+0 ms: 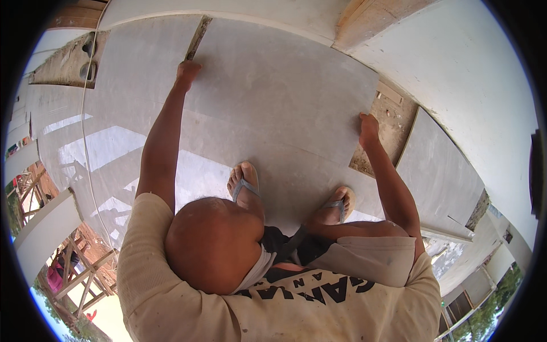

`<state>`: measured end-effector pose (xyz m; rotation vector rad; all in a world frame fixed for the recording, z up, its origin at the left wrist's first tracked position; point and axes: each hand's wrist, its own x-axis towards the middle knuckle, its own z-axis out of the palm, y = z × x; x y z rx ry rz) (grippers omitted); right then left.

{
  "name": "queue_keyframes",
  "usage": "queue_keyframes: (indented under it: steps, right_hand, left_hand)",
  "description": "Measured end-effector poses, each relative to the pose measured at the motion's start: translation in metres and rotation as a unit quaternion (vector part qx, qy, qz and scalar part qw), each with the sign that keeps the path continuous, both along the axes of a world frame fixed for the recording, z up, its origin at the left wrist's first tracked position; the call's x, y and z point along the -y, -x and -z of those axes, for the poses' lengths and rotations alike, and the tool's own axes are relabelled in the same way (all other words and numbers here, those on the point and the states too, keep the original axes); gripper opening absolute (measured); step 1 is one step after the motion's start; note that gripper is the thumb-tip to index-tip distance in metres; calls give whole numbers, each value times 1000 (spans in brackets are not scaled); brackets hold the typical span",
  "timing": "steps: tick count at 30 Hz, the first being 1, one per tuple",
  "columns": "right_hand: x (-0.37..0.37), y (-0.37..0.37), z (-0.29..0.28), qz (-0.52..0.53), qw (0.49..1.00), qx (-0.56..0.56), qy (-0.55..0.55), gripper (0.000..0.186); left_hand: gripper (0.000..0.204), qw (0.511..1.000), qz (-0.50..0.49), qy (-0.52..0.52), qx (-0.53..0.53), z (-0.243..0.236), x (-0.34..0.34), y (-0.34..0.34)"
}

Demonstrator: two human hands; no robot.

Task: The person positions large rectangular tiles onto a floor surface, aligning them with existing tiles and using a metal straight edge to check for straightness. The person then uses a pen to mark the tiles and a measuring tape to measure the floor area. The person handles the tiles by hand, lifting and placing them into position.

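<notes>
I squat on a shiny grey tiled floor, both arms stretched forward to a large grey floor tile (279, 85). My left hand (189, 74) is closed at the tile's left edge, at the near end of a narrow gap (198, 37) that parts it from the neighbouring tile. On the opposite side my right hand (369, 128) grips the right edge, its thumb on top and the other fingers mostly hidden. Beside that hand lies a rough, sandy untiled strip (396, 122). My feet in flip-flops (245, 185) rest on grey tiling just nearer to me.
A white wall (467, 68) runs along the right, with another grey tile (436, 168) by it. A pale cable (85, 131) crosses the floor at left. Two dark objects (88, 57) sit by an untiled patch at far left. Wooden trestles (85, 268) stand outside, lower left.
</notes>
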<state>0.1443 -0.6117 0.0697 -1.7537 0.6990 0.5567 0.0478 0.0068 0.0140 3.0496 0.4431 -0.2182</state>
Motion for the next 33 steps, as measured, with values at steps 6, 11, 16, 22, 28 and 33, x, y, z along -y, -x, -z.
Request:
queue_keyframes:
  steps: [6, 11, 16, 22, 28, 33]
  right_hand:
    - [11, 0, 4, 8, 1000, 2, -1, 21]
    - [14, -1, 10, 10, 999, 1, -32, 21]
    - [14, -2, 14, 6, 999, 2, -49, 19]
    - [21, -2, 16, -11, 999, 1, -47, 14]
    - [11, -2, 0, -13, 999, 6, -44, 15]
    - [22, -4, 11, 0, 999, -14, -51, 21]
  left_hand:
    - [24, 885, -262, 374, 90, -10, 27, -1]
    - [19, 832, -335, 412, 160, -30, 47, -2]
    - [25, 877, -340, 337, 54, -46, 48, -8]
    - [23, 864, -344, 353, 102, -45, 52, -5]
    - [28, 869, -342, 347, 91, -41, 45, -4]
    - [32, 856, -347, 367, 105, -39, 49, -9]
